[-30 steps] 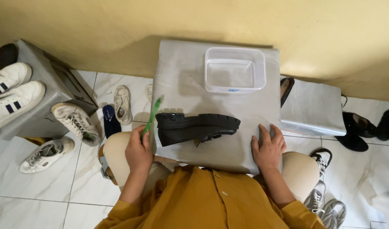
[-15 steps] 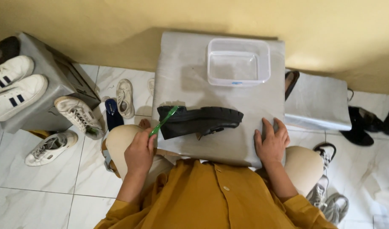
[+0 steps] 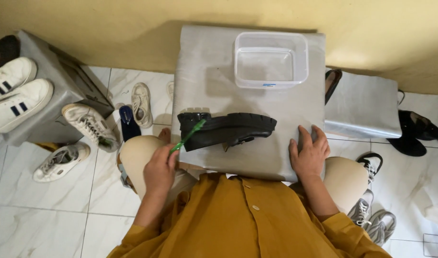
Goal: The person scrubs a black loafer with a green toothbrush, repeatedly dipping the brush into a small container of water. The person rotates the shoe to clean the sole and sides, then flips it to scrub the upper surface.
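Observation:
A black chunky-soled shoe (image 3: 228, 129) lies on its side on a grey-covered low table (image 3: 204, 76) in front of me. My left hand (image 3: 159, 169) grips a green toothbrush (image 3: 188, 136), whose head rests against the heel end of the shoe. My right hand (image 3: 308, 155) lies flat on the table's near right corner, fingers spread, holding nothing. A clear plastic tub (image 3: 270, 59) stands at the far side of the table, beyond the shoe.
A grey box (image 3: 61, 95) at the left carries white sneakers (image 3: 16, 102). More sneakers (image 3: 87, 126) and a blue sandal (image 3: 128, 123) lie on the tiled floor. A second grey-covered block (image 3: 364, 112) and black shoes (image 3: 412, 134) are at the right. A yellow wall runs behind.
My left hand tilted the toothbrush down from upright until its head met the shoe's heel. The right hand stayed flat on the table. The view shifted slightly.

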